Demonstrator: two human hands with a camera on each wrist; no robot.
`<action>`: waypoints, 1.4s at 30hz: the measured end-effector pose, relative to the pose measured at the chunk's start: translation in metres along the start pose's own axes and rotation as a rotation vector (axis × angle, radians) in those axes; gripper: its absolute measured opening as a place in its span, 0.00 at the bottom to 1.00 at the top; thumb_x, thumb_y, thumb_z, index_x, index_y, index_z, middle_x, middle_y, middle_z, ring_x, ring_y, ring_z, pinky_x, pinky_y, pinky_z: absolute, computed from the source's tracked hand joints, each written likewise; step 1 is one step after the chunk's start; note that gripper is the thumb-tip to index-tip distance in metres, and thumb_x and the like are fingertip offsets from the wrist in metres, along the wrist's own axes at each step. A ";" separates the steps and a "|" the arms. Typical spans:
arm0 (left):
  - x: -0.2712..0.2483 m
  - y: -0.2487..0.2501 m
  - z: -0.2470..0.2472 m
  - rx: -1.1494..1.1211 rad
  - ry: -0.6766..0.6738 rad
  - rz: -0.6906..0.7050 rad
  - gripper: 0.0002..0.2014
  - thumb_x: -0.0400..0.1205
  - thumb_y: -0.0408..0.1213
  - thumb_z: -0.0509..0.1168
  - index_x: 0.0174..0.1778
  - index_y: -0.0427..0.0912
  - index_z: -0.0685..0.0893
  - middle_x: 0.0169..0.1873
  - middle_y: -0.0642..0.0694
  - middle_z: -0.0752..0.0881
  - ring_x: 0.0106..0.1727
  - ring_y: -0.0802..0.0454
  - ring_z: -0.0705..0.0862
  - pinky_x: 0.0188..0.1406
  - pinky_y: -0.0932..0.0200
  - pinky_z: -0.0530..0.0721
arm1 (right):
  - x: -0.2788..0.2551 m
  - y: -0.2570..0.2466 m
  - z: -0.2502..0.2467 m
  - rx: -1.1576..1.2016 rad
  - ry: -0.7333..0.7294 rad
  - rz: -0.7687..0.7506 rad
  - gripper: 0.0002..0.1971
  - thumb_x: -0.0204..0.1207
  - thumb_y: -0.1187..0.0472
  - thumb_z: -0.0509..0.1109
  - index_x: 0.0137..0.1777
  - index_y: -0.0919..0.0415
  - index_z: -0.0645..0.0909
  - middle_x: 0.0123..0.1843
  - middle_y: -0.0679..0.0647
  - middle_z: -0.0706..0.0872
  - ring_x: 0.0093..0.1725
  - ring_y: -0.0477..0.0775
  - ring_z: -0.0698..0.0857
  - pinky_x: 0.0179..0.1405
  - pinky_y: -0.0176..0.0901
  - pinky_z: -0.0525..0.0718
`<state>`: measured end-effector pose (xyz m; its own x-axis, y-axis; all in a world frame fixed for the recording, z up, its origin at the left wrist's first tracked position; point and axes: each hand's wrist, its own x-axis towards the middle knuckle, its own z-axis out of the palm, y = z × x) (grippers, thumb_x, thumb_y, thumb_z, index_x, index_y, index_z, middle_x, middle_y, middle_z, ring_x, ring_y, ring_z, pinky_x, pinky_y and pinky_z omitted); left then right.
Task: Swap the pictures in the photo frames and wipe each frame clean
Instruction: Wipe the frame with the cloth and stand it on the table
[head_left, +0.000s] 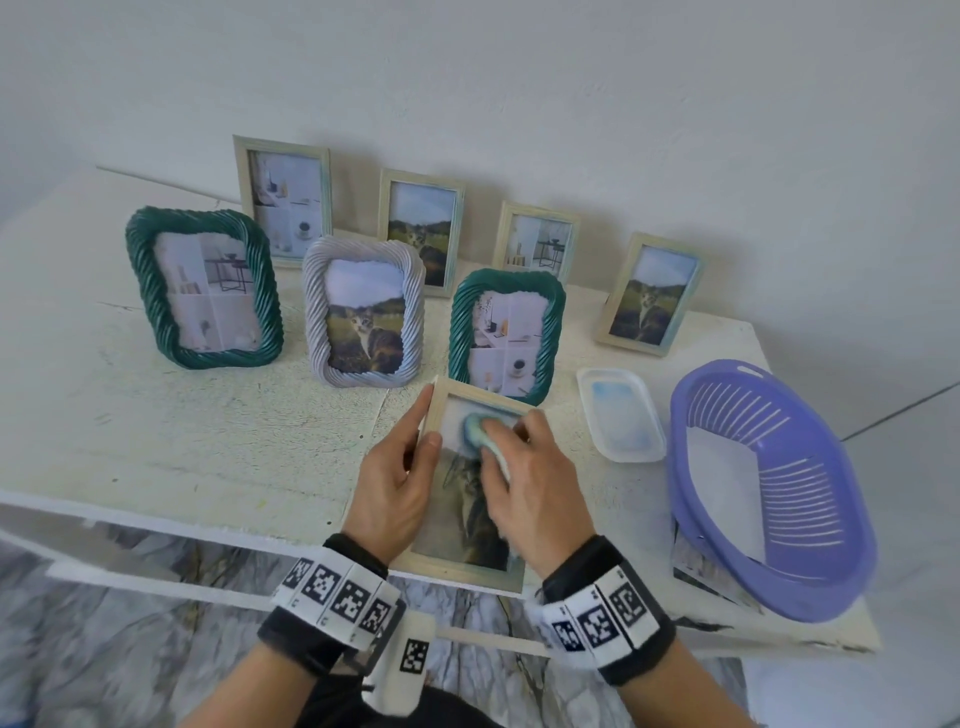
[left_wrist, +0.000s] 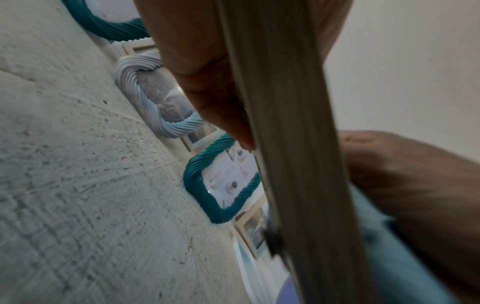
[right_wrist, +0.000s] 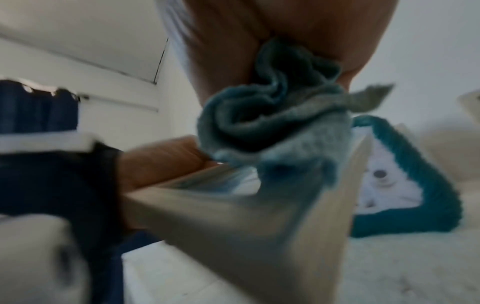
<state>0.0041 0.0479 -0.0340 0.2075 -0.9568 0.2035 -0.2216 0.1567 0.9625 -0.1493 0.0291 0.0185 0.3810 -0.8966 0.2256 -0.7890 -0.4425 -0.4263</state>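
Observation:
A pale wooden frame (head_left: 462, 569) with a cat picture is tilted up at the table's front edge. My left hand (head_left: 402, 467) grips its left rail, thumb on the front and fingers behind; that rail (left_wrist: 293, 144) fills the left wrist view. My right hand (head_left: 524, 467) holds a bunched blue cloth (head_left: 475, 431) and presses it on the upper glass. In the right wrist view the cloth (right_wrist: 272, 123) hangs from my fingers over the frame's corner (right_wrist: 259, 216).
Several other frames stand behind: two green twisted ones (head_left: 202, 286) (head_left: 506, 332), a white twisted one (head_left: 363, 312), and plain wooden ones along the wall. A clear plastic tray (head_left: 621, 413) and a purple basket (head_left: 769, 483) sit at the right. The table edge (head_left: 156, 519) is near me.

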 end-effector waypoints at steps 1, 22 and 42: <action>0.002 -0.002 -0.002 -0.020 0.006 -0.002 0.24 0.86 0.37 0.59 0.80 0.49 0.67 0.27 0.57 0.80 0.27 0.64 0.73 0.30 0.67 0.73 | -0.005 -0.007 0.001 0.040 -0.035 -0.045 0.13 0.80 0.61 0.66 0.64 0.54 0.80 0.48 0.49 0.69 0.34 0.48 0.76 0.32 0.35 0.77; -0.001 0.001 -0.007 0.014 0.001 0.004 0.25 0.85 0.43 0.57 0.80 0.53 0.69 0.30 0.43 0.83 0.31 0.57 0.75 0.33 0.56 0.79 | -0.015 -0.013 0.000 0.032 -0.074 -0.093 0.11 0.80 0.58 0.66 0.61 0.52 0.80 0.44 0.49 0.70 0.30 0.49 0.75 0.27 0.35 0.74; -0.001 0.005 -0.012 -0.009 0.045 0.021 0.25 0.85 0.42 0.57 0.80 0.51 0.69 0.30 0.42 0.83 0.29 0.54 0.74 0.31 0.55 0.76 | -0.004 -0.008 0.005 -0.035 0.070 0.046 0.11 0.81 0.54 0.62 0.53 0.60 0.81 0.43 0.51 0.76 0.31 0.53 0.80 0.28 0.42 0.80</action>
<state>0.0146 0.0524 -0.0268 0.2457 -0.9413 0.2315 -0.2180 0.1791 0.9594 -0.1427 0.0362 0.0168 0.3109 -0.9120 0.2676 -0.8217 -0.3994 -0.4065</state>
